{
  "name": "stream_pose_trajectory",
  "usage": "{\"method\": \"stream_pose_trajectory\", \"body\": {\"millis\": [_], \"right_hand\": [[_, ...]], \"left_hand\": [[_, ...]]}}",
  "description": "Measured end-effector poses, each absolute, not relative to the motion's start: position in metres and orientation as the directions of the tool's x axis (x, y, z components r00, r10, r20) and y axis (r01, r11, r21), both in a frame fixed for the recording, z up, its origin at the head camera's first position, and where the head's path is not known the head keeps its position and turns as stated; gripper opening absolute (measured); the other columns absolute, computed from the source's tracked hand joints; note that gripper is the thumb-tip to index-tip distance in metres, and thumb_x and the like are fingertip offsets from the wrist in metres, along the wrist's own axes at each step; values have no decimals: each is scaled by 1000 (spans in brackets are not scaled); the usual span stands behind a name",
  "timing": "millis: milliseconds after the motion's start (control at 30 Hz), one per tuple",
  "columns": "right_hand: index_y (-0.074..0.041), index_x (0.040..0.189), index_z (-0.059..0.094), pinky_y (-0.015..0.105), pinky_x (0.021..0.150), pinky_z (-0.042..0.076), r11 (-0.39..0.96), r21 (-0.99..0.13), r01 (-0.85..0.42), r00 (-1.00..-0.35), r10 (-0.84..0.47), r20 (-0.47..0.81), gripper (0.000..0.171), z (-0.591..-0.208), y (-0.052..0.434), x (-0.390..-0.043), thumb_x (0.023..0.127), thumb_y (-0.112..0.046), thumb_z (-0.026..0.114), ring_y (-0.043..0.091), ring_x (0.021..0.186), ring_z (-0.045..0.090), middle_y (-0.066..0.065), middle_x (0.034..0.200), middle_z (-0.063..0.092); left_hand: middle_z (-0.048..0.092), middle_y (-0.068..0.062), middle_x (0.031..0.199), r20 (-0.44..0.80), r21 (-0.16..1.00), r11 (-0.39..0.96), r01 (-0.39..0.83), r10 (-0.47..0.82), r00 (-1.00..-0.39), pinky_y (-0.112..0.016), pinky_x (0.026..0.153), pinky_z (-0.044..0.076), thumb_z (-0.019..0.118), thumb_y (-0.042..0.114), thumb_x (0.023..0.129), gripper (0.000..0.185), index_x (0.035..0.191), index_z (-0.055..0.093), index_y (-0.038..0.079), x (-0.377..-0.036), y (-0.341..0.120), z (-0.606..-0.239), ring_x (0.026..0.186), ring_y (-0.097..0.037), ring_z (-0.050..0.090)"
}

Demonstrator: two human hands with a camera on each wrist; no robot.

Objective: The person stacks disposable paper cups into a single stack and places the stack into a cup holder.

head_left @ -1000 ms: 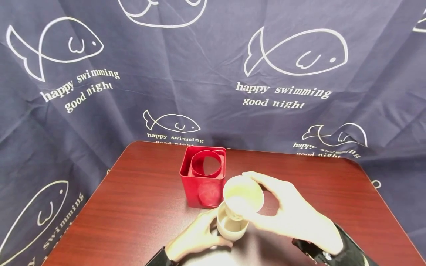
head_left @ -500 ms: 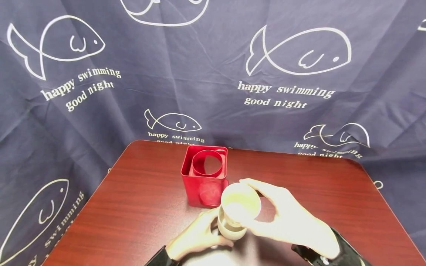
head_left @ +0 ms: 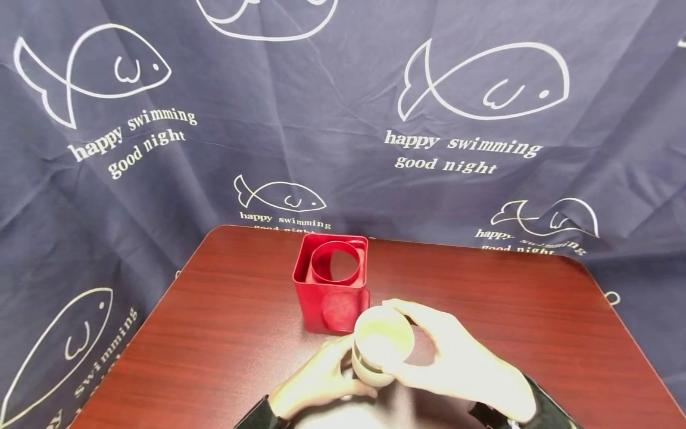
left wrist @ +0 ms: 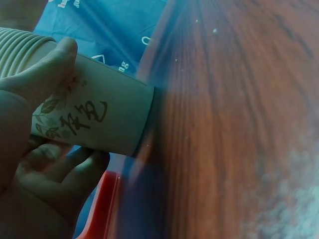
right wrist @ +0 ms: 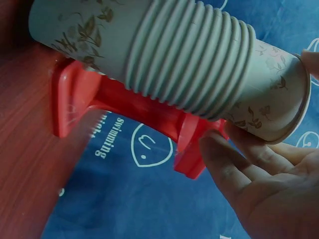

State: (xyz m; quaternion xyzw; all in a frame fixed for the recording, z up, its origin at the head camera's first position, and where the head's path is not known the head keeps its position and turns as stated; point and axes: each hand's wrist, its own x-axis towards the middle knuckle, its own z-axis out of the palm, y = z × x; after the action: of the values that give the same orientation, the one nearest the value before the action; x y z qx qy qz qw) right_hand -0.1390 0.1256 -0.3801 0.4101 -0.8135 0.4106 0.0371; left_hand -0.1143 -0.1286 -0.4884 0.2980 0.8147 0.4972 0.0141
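My left hand (head_left: 313,378) grips a stack of white paper cups (left wrist: 94,107), thumb on one side and fingers on the other. Brown flowers and lettering mark its wall, and several ribbed rims (right wrist: 192,57) sit close together. With its mouth up, a further paper cup (right wrist: 266,89) stands partly inside the stack. My right hand (head_left: 455,363) holds this cup near its rim, between thumb and fingers. In the head view, its wide pale mouth (head_left: 384,338) covers most of the stack. The cup's lower part is hidden inside the stack.
A square red container (head_left: 329,304) with a round red collar (head_left: 335,262) inside stands just behind the cups. It rests on a reddish-brown wooden table (head_left: 214,333). A dark blue curtain (head_left: 343,107) with white fish drawings hangs around the table's far side and left.
My right hand has moved down and slightly left, lowering its paper cup deeper into the stack. The left hand keeps its grip on the stack in nearly the same place.
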Motion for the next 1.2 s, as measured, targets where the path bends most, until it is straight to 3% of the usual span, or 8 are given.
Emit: {"method": "stream_pose_trajectory", "body": {"millis": [300,467,600,833,1033,1200], "right_hand": [[-33,139,57,24,101,52,300,-744,-598,-708,-633,314,63,-388,123,-134,83,-37,87,6,110,65,-17,125,67],[-29,133,59,26,94,55,226,-796,-561,-695,-650,306,55,-392,120,-133,85,-31,86,9,105,66,-13,119,69],[-30,132,60,25,92,55,245,-764,-597,-690,-643,333,54,-395,120,-133,85,-32,86,8,104,66,-14,118,69],[-32,139,57,27,100,53,280,-798,-533,-719,-647,254,60,-396,122,-133,85,-39,85,8,110,66,-14,125,68],[-37,139,57,25,103,51,337,-776,-533,-736,-637,229,60,-400,121,-132,86,-46,83,4,112,64,-20,126,67],[-43,141,56,25,104,51,389,-759,-522,-764,-610,213,60,-404,122,-129,87,-51,80,1,115,62,-25,128,64]], "left_hand": [[65,18,133,257,824,337,456,495,-830,-32,109,50,93,33,75,81,145,51,36,-114,-129,-488,120,-5,62],[65,18,133,257,833,327,447,486,-835,-31,110,49,93,33,75,80,144,52,36,-113,-129,-488,120,-5,63],[66,17,132,261,836,322,444,478,-838,-31,110,49,93,34,76,80,144,52,37,-112,-129,-487,120,-6,63],[65,16,133,269,830,326,453,478,-836,-31,111,49,93,35,75,82,146,51,36,-112,-129,-487,121,-6,62],[64,18,134,216,861,327,389,458,-862,-31,113,46,92,38,76,81,146,50,39,-109,-127,-486,120,-6,62],[65,17,133,233,856,321,404,458,-858,-30,112,47,91,40,77,81,147,50,38,-109,-126,-486,120,-6,62]]}}
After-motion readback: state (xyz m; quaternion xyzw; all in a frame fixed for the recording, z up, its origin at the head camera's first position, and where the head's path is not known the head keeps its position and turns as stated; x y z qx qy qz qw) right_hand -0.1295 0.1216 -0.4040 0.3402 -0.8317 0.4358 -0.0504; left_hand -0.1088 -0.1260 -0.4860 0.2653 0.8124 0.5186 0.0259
